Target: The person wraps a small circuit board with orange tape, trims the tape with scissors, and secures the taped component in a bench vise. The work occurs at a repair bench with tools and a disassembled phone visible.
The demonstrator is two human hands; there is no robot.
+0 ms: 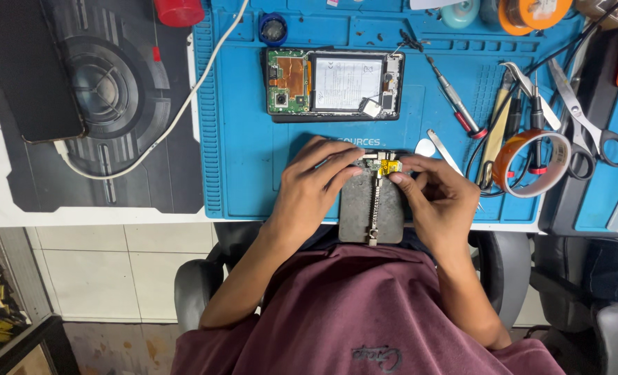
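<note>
Where both hands [378, 184] meet, small yellow-taped part [387, 167], seemingly clamped.

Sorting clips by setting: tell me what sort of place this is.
Most likely a phone repair bench. An opened phone with its insides bared lies on a blue work mat, with a screwdriver, scissors and tape rolls beside it.

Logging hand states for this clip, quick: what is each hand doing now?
Left hand: fingers curled onto the grey holder plate, pressing it.
Right hand: fingertips pinched on the small yellow-taped part.
</note>
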